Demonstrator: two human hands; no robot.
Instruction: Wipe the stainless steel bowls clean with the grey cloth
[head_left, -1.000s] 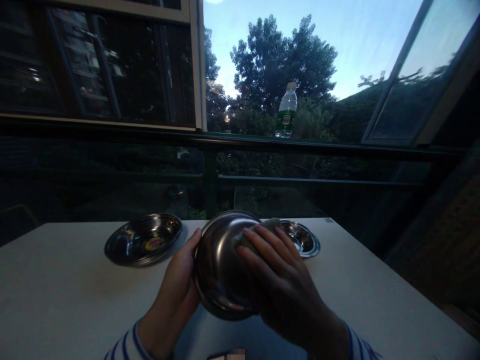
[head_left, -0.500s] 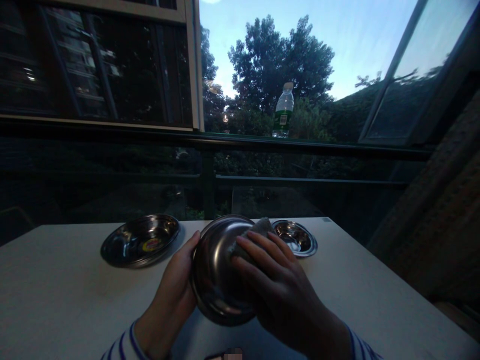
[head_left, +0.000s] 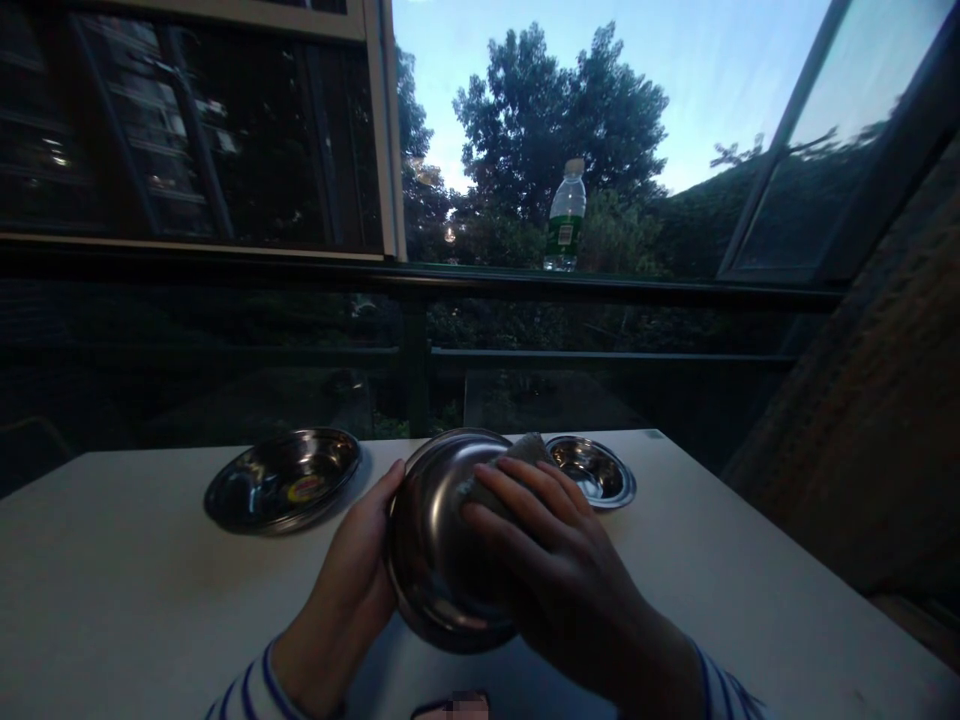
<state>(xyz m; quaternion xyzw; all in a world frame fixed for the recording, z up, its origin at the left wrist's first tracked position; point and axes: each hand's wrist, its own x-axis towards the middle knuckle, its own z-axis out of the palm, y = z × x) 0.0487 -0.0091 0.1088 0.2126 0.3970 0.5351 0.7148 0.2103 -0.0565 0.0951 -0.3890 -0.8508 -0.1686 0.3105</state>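
A shiny metal bowl [head_left: 427,540] is held up over the table, its rounded underside facing me. My left hand [head_left: 360,560] grips the bowl's left rim, thumb along the edge and the other fingers hidden behind it. My right hand [head_left: 547,540] presses a greyish cloth [head_left: 531,450] flat against the bowl's outer surface, fingers closed over it. Part of the cloth shows past the fingertips, near the upper right of the bowl.
On the white table [head_left: 112,590] stand a larger metal basin [head_left: 247,490] with a yellow-red sticker at left and a small metal bowl [head_left: 600,470] behind my right hand. A plastic bottle [head_left: 566,215] stands on the window railing [head_left: 480,284]. A curtain [head_left: 885,400] hangs at right.
Almost nothing differs. The right hand and cloth have shifted very slightly on the bowl, and the view has tilted a little. The left hand keeps its hold on the rim.
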